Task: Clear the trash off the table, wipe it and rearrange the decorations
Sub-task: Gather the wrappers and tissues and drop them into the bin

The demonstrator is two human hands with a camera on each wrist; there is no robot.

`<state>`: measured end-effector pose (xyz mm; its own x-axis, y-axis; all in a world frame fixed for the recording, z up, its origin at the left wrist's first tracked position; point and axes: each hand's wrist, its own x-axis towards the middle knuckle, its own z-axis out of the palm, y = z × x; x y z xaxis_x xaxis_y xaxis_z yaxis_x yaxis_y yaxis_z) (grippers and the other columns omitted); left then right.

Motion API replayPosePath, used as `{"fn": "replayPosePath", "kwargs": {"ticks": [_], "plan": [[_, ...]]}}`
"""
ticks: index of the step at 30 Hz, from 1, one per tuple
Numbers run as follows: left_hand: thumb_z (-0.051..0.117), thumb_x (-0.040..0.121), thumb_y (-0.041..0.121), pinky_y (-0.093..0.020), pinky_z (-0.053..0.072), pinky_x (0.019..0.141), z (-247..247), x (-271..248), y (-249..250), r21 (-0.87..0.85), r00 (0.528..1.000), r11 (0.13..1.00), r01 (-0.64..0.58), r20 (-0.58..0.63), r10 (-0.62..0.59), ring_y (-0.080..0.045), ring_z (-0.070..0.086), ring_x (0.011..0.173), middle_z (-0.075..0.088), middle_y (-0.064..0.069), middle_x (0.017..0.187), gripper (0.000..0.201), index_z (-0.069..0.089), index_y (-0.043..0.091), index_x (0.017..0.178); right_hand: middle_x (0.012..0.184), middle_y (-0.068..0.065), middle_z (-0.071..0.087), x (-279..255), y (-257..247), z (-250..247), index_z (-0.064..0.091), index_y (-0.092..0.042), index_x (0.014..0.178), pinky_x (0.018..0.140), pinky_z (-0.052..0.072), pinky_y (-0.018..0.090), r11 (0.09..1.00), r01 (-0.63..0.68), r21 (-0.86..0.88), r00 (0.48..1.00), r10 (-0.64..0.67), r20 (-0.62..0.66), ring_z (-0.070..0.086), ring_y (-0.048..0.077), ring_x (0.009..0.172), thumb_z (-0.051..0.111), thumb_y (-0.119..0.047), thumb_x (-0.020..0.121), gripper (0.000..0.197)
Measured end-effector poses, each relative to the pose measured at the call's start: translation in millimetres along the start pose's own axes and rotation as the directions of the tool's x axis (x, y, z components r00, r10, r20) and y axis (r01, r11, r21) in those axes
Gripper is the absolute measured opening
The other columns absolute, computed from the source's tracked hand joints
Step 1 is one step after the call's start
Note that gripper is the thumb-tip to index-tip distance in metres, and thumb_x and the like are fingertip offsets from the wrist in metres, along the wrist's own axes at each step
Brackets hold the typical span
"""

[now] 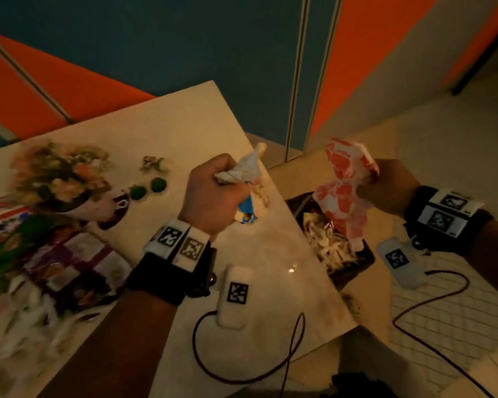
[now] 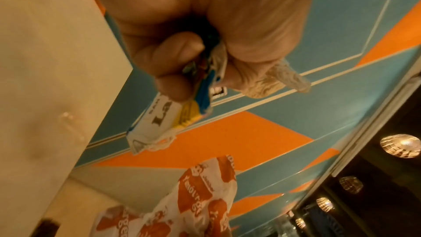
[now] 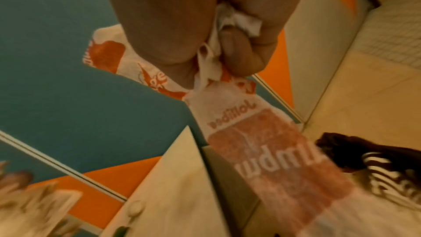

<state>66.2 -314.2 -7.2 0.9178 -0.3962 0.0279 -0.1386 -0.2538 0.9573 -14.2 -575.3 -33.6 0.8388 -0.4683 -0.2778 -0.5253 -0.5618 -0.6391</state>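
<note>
My left hand (image 1: 219,193) hovers over the table's right edge, fist closed round crumpled white tissue (image 1: 246,168) and a blue-and-white wrapper (image 1: 246,209); the left wrist view shows that wrapper (image 2: 164,114) pinched between curled fingers. My right hand (image 1: 385,188) is out past the table, above a dark trash bin (image 1: 345,254), gripping a red-and-white food wrapper (image 1: 345,191) that hangs down toward the bin. The right wrist view shows the wrapper (image 3: 262,141) bunched in the fist. A flower arrangement (image 1: 58,176) stands at the table's left.
The cream table (image 1: 184,122) carries two green balls (image 1: 147,188), a small figurine (image 1: 153,163), and a heap of colourful packets and white tissue (image 1: 55,268) at the near left. The bin holds white scraps. Tiled floor lies to the right; orange and teal wall panels stand behind.
</note>
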Motion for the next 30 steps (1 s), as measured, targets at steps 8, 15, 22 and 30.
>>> {"fn": "replayPosePath", "kwargs": {"ticks": [8, 15, 22, 30], "plan": [[0.068, 0.076, 0.013, -0.031, 0.055, 0.074, 167, 95, -63, 0.325, 0.919, 0.887, 0.329, 0.105, -0.379, -0.02, 0.061, 0.085, 0.066, -0.002, 0.094, 0.017, 0.066, 0.014, 0.094, 0.092, 0.007, 0.057, 84, 107, 32, 0.061, -0.01, 0.104, 0.071, 0.038, 0.031, 1.0, -0.008, -0.027, 0.973, 0.014, 0.231, 0.052, 0.023, 0.084, 0.046, -0.006, 0.089, 0.022], [0.071, 0.082, 0.032, -0.039, 0.054, 0.089, 245, 131, -135, 0.511, 0.723, 0.72, 0.47, 0.245, -0.646, -0.027, 0.063, 0.092, 0.062, -0.01, 0.095, 0.04, 0.063, 0.001, 0.106, 0.096, 0.016, 0.065, 134, 173, 75, 0.065, -0.008, 0.114, 0.068, 0.044, 0.031, 0.957, -0.283, -0.067, 0.896, 0.288, 0.339, 0.055, 0.027, 0.077, 0.046, -0.012, 0.092, 0.029], [0.03, 0.1, 0.049, -0.038, 0.042, 0.094, 294, 128, -211, 0.713, 0.534, 0.555, 0.429, 0.295, -0.792, -0.029, 0.056, 0.103, 0.057, -0.012, 0.118, 0.045, 0.052, 0.018, 0.123, 0.062, 0.005, 0.053, 167, 206, 103, 0.059, -0.011, 0.07, 0.059, 0.041, 0.03, 0.92, -0.387, -0.067, 0.842, 0.382, 0.381, 0.05, 0.021, 0.058, 0.054, -0.024, 0.091, 0.026], [0.048, 0.098, 0.021, -0.04, 0.025, 0.113, 334, 130, -262, 0.762, 0.478, 0.503, 0.408, 0.29, -0.829, -0.032, 0.018, 0.144, 0.01, -0.013, 0.159, 0.067, 0.009, 0.009, 0.152, 0.115, 0.011, 0.057, 207, 228, 145, 0.055, -0.005, 0.122, 0.092, 0.045, 0.032, 0.928, -0.313, -0.204, 0.734, 0.372, 0.568, 0.054, 0.033, 0.112, 0.059, -0.013, 0.09, 0.033]]}}
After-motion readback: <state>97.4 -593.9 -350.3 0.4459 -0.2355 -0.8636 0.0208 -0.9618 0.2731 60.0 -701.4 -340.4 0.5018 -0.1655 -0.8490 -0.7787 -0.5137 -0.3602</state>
